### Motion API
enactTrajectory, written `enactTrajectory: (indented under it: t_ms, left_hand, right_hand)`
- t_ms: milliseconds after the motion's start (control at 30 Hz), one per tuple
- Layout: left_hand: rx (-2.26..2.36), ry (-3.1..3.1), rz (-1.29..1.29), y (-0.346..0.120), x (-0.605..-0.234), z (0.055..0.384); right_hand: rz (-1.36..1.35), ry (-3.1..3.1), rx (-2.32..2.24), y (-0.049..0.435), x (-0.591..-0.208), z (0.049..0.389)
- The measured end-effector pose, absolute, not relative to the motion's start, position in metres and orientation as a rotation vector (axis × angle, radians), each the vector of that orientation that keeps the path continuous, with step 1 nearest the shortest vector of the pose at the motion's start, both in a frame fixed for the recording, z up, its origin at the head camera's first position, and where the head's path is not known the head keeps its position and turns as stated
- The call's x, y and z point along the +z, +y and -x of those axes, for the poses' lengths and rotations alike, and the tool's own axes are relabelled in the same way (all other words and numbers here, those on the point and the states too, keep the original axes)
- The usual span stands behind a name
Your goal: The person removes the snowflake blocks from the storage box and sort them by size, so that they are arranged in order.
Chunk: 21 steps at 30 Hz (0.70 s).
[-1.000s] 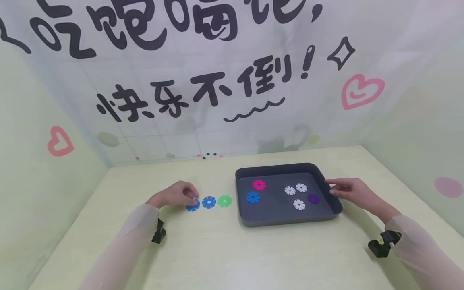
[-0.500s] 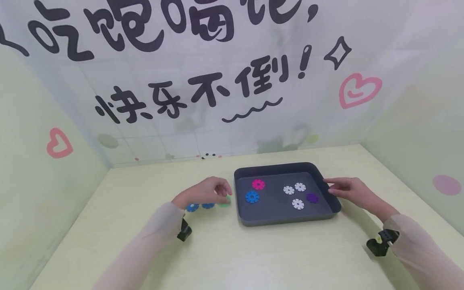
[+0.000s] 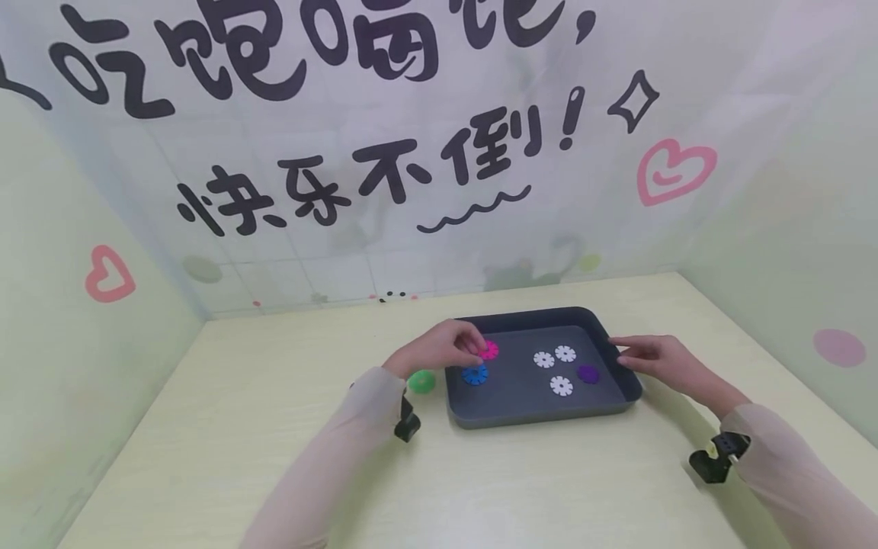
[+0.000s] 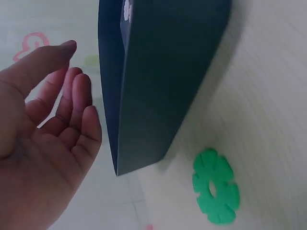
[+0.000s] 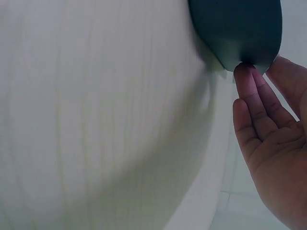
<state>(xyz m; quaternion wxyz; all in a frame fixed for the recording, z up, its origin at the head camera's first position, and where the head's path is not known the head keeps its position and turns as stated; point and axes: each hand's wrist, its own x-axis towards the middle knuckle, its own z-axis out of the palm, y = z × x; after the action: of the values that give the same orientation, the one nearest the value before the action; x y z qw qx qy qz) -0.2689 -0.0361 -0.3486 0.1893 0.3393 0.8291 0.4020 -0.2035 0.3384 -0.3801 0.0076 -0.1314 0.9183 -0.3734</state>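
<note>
My left hand (image 3: 439, 347) hovers over the left rim of a dark grey tray (image 3: 517, 389). In the left wrist view its thumb and loosely bent fingers stand apart, with nothing between them. Just beyond its fingertips in the tray lie a pink notched plastic disc (image 3: 489, 350) and a blue notched disc (image 3: 475, 375). My right hand (image 3: 661, 362) pinches the tray's right wall, fingers against the outside and thumb at the rim. A green notched disc (image 4: 216, 187) lies on the table left of the tray. The two blue discs beside it are hidden behind my left arm.
Toward the tray's right side lie three white discs (image 3: 561, 386) and a purple disc (image 3: 588, 374). The pale wooden table (image 3: 480, 488) meets a printed backdrop (image 3: 329, 259) at the back and side walls left and right.
My left hand has left the blue disc on the table and moved right, passing over the green disc to the tray's left side. The right hand stays at the tray's right wall.
</note>
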Motion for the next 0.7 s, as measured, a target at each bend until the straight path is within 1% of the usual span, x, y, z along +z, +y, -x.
enactTrajectory:
  t_ms: [300,700]
  left_hand:
    - [0.91,2.408,-0.79,-0.011,-0.354,0.287]
    - [0.543,2.466,-0.689,0.002,-0.352,0.292]
  right_hand:
    - [0.421,2.864,-1.188,0.337,-0.38,0.203]
    - [0.42,2.866,-1.224,0.339,-0.381,0.202]
